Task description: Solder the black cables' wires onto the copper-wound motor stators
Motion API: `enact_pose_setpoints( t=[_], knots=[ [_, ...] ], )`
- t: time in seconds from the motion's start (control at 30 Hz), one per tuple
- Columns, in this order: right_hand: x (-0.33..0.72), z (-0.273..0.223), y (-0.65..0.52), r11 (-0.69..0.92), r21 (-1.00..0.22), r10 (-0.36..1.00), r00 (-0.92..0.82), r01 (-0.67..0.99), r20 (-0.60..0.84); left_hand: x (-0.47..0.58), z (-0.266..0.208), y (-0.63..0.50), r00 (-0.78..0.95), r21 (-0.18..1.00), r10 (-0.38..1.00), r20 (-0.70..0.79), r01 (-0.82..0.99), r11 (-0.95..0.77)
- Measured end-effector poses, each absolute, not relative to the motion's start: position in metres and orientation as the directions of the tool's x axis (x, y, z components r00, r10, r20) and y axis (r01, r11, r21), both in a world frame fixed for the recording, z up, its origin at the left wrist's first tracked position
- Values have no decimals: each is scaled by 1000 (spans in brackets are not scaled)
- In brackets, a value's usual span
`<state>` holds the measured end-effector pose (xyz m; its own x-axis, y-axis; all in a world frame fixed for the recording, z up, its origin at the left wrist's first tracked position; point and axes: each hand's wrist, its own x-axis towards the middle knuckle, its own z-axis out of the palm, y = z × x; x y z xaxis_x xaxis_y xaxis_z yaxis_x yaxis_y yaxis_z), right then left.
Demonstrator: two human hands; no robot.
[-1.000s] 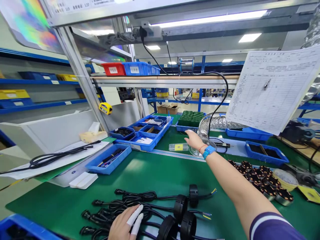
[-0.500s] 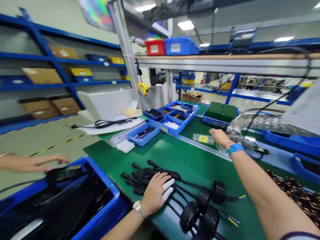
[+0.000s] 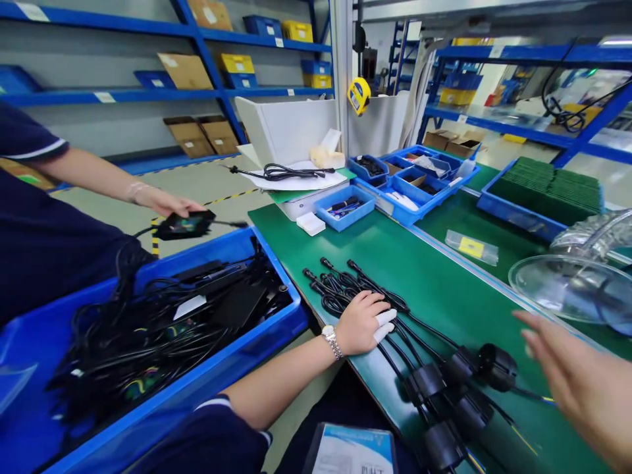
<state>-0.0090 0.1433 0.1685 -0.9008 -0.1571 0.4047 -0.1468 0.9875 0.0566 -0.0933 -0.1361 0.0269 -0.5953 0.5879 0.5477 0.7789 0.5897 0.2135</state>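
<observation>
My left hand (image 3: 364, 324), with white covers on two fingers, curves over a bundle of black cables (image 3: 340, 289) on the green bench top (image 3: 296, 240). Its fingertips are partly hidden among the cables. Small connectors lie at the cables' far ends. Round black caps (image 3: 496, 367) and thin coloured wire ends sit at the near ends. My right hand (image 3: 567, 375) is in the air over the right side of the bench, fingers stretched out, nothing in it. Beyond it lie a clear plastic piece with a yellow label (image 3: 471, 247) and a clear round disc (image 3: 557, 283).
A blue bin (image 3: 291, 316) of black cabled parts stands left of the bench. Over it, a co-worker's hand (image 3: 170, 201) holds a black cabled part (image 3: 185, 225). A pen tray (image 3: 345, 209), divided blue trays (image 3: 415, 214) and green boards (image 3: 543, 181) line the back. A tape measure (image 3: 359, 96) hangs from the post.
The view has swung left and down. My right hand has come back from beside the clear plastic piece. My left hand stays on the cables. The co-worker has lifted a black part above the bin.
</observation>
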Motion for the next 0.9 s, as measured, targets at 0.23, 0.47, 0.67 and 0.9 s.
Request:
enact_pose_setpoints(
  t=[0.23, 0.47, 0.67, 0.9],
  knots=[
    [47, 115, 124, 940, 176, -332, -894, -291, 299, -64, 84, -93, -283, 33, 686, 670, 935, 354],
    [95, 135, 139, 973, -50, -210, -957, -224, 200, -55, 139, -35, 103, -128, 795, 598, 991, -32],
    [160, 145, 196, 952, -298, -13, -982, -69, 186, -74, 125, -73, -1, -60, 803, 596, 997, 45],
    [141, 135, 182, 964, -249, -63, -988, -97, 139, -87, 88, -112, -43, -144, 924, 381, 984, 105]
  ],
)
